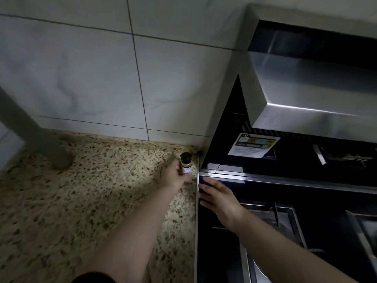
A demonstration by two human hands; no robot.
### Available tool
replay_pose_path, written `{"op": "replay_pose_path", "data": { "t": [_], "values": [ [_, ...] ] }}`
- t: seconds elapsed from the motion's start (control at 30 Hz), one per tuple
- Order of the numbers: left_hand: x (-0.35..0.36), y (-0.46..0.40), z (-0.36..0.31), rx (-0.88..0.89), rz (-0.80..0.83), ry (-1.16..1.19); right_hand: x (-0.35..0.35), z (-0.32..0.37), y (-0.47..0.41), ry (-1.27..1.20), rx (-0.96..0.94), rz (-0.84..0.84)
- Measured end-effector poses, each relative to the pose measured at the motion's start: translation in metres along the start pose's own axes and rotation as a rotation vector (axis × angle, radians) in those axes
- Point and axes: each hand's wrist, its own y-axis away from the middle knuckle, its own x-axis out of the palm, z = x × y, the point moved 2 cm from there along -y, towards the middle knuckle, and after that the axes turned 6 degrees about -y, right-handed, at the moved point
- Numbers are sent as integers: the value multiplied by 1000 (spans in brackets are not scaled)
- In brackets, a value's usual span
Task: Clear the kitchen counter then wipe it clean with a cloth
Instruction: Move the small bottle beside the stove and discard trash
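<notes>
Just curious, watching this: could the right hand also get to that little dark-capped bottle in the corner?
Probably yes. The right hand rests open on the stove's edge, close beside the bottle, with nothing between them; the left hand already grips it.

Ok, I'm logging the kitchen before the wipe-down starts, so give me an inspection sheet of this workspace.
Surface: speckled stone counter, brownish staining along the wall edge.
Job's things: small dark-capped bottle upright in the far corner beside the stove; no cloth seen.
Clutter: nothing seen besides the bottle.
Hands: left hand grips the bottle; right hand rests flat on the stove edge.
Cables: nothing seen.
Surroundings: tiled wall, steel range hood, grey pipe at the left.
</notes>
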Motion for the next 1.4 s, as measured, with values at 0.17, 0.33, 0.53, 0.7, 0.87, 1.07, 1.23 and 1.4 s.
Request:
{"op": "replay_pose_path", "data": {
  "t": [0.17,0.33,0.53,0.7,0.87,1.07,1.23,1.4],
  "values": [
    [14,-32,-6,57,-64,-96,-20,-14,-4,-10,23,-54],
    [25,-52,-18,135,-142,-300,-37,-27,3,22,32,-62],
    [40,-59,-15,108,-233,-252,-48,-33,11,4,55,-107],
    [38,-55,-18,108,-260,-211,-48,-28,17,-28,36,-126],
    [20,-22,-14,150,-283,-196,-44,-24,23,-71,36,-147],
    [17,45,-22,228,-50,-141,-48,-13,36,-194,-10,-301],
    [54,109,-48,301,47,-97,-72,0,69,-101,-117,-305],
    [105,166,-97,412,149,-124,-132,14,121,-113,-247,-420]
  ]
}}
